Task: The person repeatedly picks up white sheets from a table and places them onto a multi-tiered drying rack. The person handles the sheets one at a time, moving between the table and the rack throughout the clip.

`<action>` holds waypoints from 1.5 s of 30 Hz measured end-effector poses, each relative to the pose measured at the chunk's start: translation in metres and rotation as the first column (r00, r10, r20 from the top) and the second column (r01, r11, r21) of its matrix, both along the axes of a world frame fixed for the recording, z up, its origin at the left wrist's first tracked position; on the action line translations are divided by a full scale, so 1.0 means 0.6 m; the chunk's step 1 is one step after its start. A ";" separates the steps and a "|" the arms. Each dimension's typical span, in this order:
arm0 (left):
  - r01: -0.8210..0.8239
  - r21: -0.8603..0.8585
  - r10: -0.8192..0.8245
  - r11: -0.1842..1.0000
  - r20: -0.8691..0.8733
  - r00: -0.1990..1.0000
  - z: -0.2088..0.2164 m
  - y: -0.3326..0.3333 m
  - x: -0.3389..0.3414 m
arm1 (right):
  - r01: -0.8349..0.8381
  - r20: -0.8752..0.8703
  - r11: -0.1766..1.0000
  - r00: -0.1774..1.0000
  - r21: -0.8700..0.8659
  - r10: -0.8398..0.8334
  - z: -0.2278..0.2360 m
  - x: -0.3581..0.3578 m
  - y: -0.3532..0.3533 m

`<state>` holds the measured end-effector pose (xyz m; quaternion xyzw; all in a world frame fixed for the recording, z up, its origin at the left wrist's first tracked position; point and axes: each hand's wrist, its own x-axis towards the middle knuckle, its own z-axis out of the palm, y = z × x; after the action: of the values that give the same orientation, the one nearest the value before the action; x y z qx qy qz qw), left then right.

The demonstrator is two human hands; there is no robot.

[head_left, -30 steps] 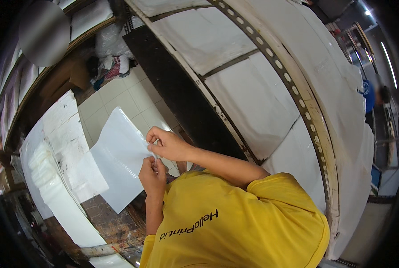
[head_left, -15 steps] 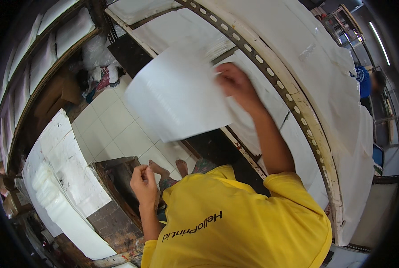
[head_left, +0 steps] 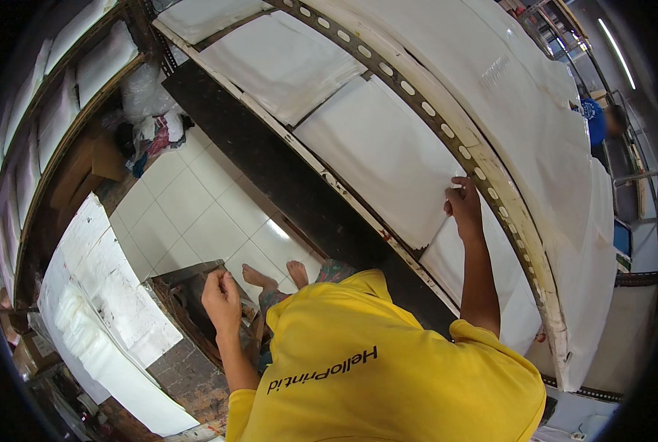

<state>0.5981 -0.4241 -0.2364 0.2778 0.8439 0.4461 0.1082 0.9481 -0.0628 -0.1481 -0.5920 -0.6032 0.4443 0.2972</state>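
Observation:
My right hand (head_left: 463,205) is over the far right end of a white sheet stack (head_left: 380,151) on the shelf. Its fingers are bent but apart, and I see nothing between them. A second white stack (head_left: 281,66) lies to the left of that one, and another pale sheet (head_left: 476,276) shows under my right forearm. My left hand (head_left: 222,298) is held near my waist, fingers curled in with the thumb against them. Nothing shows in it. It hovers above the corner of a worn wooden stand (head_left: 196,276).
A perforated metal rail (head_left: 428,110) curves above the stacks, and a dark ledge (head_left: 307,184) runs before them. White sheets (head_left: 115,353) cover the worn table at left. Shelves of white stacks (head_left: 104,62) stand far left. Another person in blue (head_left: 592,121) is at far right.
The white sheet that was in the air by my right hand no longer hangs there; the shelf stacks show uncovered. My right hand has moved right and down. My left hand has barely shifted.

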 end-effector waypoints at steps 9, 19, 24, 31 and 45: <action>0.084 -0.048 -0.084 0.995 -0.003 0.996 -0.006 0.017 0.018 | 0.066 0.107 0.997 0.992 -0.047 -0.061 -0.015 0.032 -0.026; 0.020 -0.103 -0.013 0.994 0.069 0.998 -0.021 -0.024 0.014 | 0.089 0.242 0.995 0.967 -0.043 -0.077 -0.009 0.045 -0.034; 0.000 -0.058 0.000 0.998 0.008 1.000 -0.025 -0.023 0.018 | 0.022 0.374 1.000 0.927 -0.021 -0.013 -0.002 0.044 -0.028; -0.020 -0.059 0.020 0.998 0.007 1.000 -0.023 -0.027 0.015 | -0.226 0.550 0.935 0.834 0.274 0.040 0.020 0.007 -0.003; -0.549 -0.038 0.537 0.835 -0.161 0.828 -0.006 -0.192 0.057 | -0.901 -0.113 0.432 0.434 -0.046 0.894 -0.039 -0.437 -0.174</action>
<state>0.6325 -0.5392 -0.2400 0.0532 0.9111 0.4023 -0.0726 0.6856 -0.1675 -0.1717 -0.1791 -0.7915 0.5843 0.0077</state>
